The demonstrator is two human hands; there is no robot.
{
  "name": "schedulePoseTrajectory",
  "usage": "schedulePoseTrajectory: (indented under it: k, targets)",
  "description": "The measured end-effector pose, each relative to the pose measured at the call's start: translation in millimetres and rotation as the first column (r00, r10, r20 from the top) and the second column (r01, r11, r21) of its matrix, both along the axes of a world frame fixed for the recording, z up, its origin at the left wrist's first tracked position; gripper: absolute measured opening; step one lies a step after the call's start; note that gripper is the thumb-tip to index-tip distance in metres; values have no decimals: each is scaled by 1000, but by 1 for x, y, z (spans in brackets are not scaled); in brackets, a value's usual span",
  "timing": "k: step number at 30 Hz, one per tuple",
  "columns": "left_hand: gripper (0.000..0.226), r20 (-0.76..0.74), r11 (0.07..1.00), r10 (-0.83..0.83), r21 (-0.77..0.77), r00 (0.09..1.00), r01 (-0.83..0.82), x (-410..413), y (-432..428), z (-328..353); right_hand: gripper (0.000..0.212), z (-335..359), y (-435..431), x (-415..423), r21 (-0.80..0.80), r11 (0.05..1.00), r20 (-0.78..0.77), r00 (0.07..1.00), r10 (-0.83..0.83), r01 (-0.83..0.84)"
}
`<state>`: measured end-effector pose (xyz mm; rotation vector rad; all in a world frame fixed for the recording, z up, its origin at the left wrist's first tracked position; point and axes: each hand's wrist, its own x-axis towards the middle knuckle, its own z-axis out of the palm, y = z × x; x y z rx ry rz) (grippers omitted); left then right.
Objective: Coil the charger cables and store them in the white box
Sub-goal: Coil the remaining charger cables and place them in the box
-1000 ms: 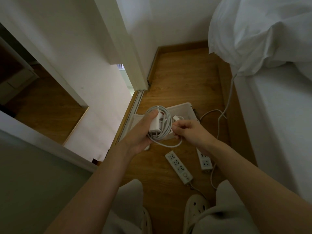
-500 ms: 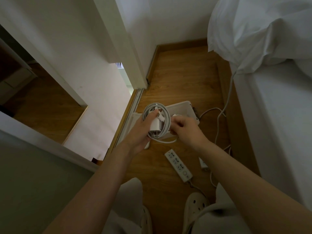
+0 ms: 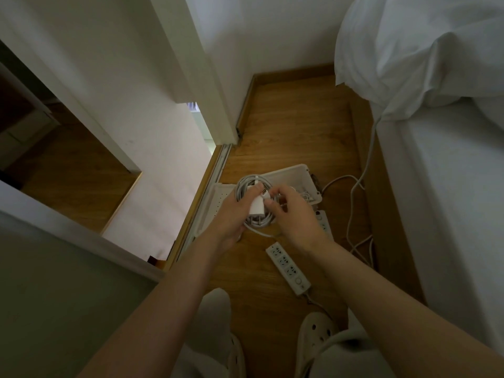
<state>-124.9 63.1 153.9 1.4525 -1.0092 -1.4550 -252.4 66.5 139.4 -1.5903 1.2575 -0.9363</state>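
I have the coiled charger cable (image 3: 245,186) up in both hands, above the wooden floor (image 3: 294,126) and over the near edge of the white box (image 3: 296,173), which sits open just beyond my knuckles. A perforated white panel (image 3: 214,205), probably the lid, lies beside the box under my left wrist.

My left hand (image 3: 230,216) carries the load. Its grip is wrapped around the loops, with the thumb pressing the white adapter (image 3: 257,208) against the coil. My right hand (image 3: 296,216) has a narrow grip, the fingertips pinching the cable's free end by the top of the adapter.

I'd expect this bundle to be light and springy. The cable is soft enough to bend, but the loops will likely fan open if the grip slackens. The adapter is the only rigid, weighty part, so it makes sense to hold across the loops and the adapter together.

The coil is a slightly oval ring facing up toward me, with its long axis running away from me toward the box. The adapter lies along the same line, and what look like its prongs are at the near end.

A power strip (image 3: 288,268) lies on the floor near my feet.
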Motion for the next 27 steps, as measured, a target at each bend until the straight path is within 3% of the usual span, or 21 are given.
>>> schedulePoseTrajectory:
  k: [3, 7, 10, 12, 15, 19, 23, 27]
  targets:
    - [31, -25, 999, -48, -5, 999, 48, 1, -1, 1, 11, 2, 2, 5, -114, 988, -52, 993, -107, 100]
    - [21, 205, 996, -65, -40, 977, 74, 1, -1, -6, 12, 18, 9, 7, -78, 979, 200, 965, -167, 186]
    - [27, 198, 1000, -4, -10, 980, 6, 7, -4, -9, 14, 28, 16, 10, -22, 994, 337, 936, -97, 111]
    - [34, 133, 1000, 11, 27, 991, -15, 11, -6, -9, 12, 33, 19, 11, -62, 995, 320, 946, -53, 77]
    - [41, -99, 1000, -6, 30, 995, 9, 14, -8, -10, 9, 38, 18, 11, -125, 991, 283, 959, -19, 57]
    - [37, -355, 1000, 3, -5, 935, -6, 13, -9, 2, 8, 39, 12, 5, -93, 984, 378, 919, -108, 154]
    - [27, -112, 994, -71, -88, 991, 61, 2, -4, 9, 8, 41, 11, 2, -85, 983, 384, 916, -119, 163]
    - [22, 73, 982, -42, -179, 996, 55, -3, -2, 4, 10, 41, 19, 6, -202, 976, 250, 968, -34, 87]
